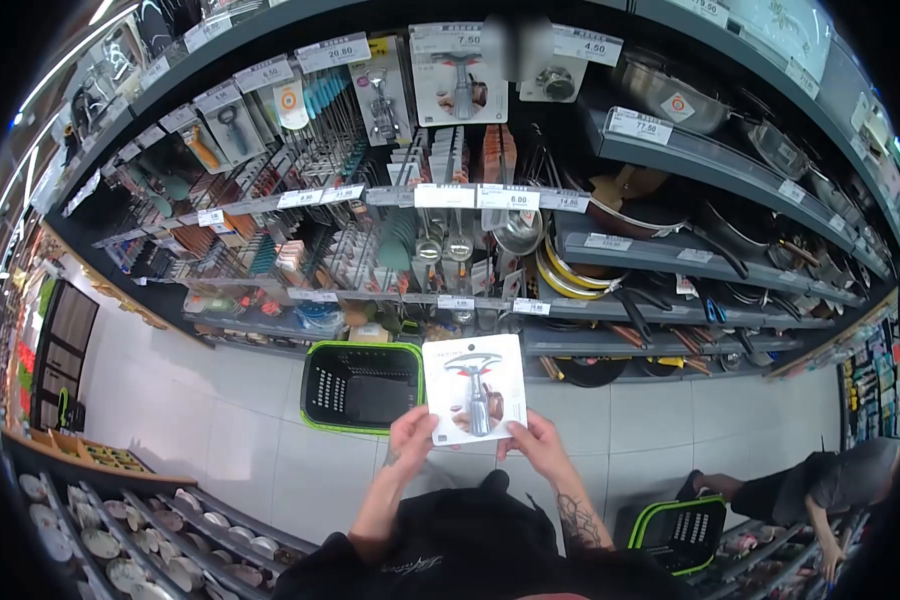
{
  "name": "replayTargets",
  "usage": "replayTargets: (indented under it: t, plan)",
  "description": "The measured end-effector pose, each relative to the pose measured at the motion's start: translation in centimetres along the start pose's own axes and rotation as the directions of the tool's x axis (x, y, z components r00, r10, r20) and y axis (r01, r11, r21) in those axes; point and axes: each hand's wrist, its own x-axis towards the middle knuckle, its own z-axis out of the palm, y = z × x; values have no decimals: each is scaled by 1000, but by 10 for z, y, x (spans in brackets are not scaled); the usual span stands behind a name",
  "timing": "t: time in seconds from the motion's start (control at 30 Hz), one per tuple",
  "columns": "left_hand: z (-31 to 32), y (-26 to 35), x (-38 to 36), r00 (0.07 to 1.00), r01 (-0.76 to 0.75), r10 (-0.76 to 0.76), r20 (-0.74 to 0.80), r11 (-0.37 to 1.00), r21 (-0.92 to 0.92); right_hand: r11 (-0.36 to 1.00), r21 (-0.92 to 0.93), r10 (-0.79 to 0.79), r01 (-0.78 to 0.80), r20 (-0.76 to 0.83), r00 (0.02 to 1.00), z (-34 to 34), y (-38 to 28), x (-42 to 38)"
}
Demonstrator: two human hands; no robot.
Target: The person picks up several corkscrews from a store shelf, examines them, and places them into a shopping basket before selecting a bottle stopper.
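A white packaged kitchen tool (477,390) with a grey handle and a wide curved head is held upright in front of me. My left hand (412,436) pinches the card's lower left edge. Gripping the lower right corner is my right hand (537,441). Just beyond and left of the package, a black basket with a green rim (362,387) stands on the floor by the shelf. A similar package (458,88) hangs on the rack above, under a price tag.
Racks of hanging utensils (340,240) face me, with shelves of pans (635,215) to the right. Another person (850,485) bends at the lower right beside a second green-rimmed basket (680,535). Shelves of dishes (160,540) are at the lower left.
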Motion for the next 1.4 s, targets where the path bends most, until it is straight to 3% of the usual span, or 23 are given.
replayTargets:
  t: [0.17, 0.23, 0.27, 0.37, 0.47, 0.5, 0.6, 0.7, 0.77, 1.0, 1.07, 1.2, 1.4]
  plan:
    - [12, 14, 5, 999, -24, 20, 31, 993, 118, 998, 60, -5, 2, 44, 999, -18, 4, 12]
    - [2, 21, 19, 998, -12, 35, -53, 925, 379, 992, 118, -38, 32, 48, 998, -16, -2, 23]
    - [0, 26, 29, 996, -18, 51, -69, 912, 409, 991, 131, -40, 35, 35, 999, -16, -2, 29]
    - [16, 65, 66, 984, -157, 177, -5, 884, 441, 988, 127, -86, 85, 6, 996, -17, -17, 43]
    - [34, 113, 122, 940, -339, 327, 97, 860, 381, 957, 217, -173, 194, -113, 978, -17, -45, 57]
    - [38, 130, 144, 902, -432, 397, 169, 829, 355, 961, 192, -181, 200, -112, 977, -19, -56, 61]
    - [82, 189, 198, 785, -617, 592, 181, 723, 311, 943, 116, -288, 312, -187, 939, -27, -82, 77]
    - [124, 249, 239, 712, -697, 641, 285, 694, 182, 943, 71, -312, 325, -146, 939, -22, -113, 101]
    - [144, 279, 264, 612, -770, 703, 362, 634, 71, 927, 55, -360, 371, -150, 921, -19, -118, 122]
    - [170, 325, 279, 503, -815, 671, 545, 579, 39, 890, 74, -435, 449, -149, 888, 8, -142, 173]
    - [173, 331, 276, 437, -828, 676, 593, 560, -28, 896, 33, -435, 442, -131, 891, 11, -155, 182]
    - [185, 352, 268, 400, -832, 673, 622, 552, -62, 848, -83, -528, 524, -35, 849, 16, -195, 211]
    - [183, 371, 261, 476, -786, 603, 640, 618, 3, 797, -133, -589, 590, 49, 807, 43, -241, 251]
